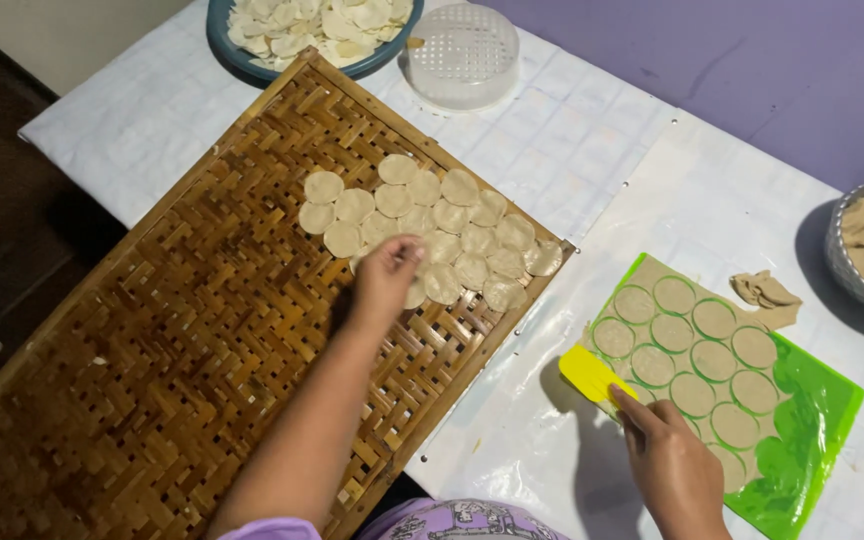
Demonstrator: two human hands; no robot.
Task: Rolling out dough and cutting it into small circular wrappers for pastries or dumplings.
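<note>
1. Left hand [389, 272], fingers pinched narrow on a dough round [414, 293], sits at the near edge of the cluster on the woven bamboo tray [182, 330]; lay it flat, barely overlapping its neighbours.
2. Right hand [674, 468] grips the yellow scraper [590, 374] at the green mat's [812, 420] left edge; slide it low under the cut rounds [692, 350].

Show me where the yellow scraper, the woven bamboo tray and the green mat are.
yellow scraper [588, 372], head view, middle of its blade.
woven bamboo tray [182, 340], head view, bare weave left of the dough rounds.
green mat [812, 400], head view, bare right part.
</note>
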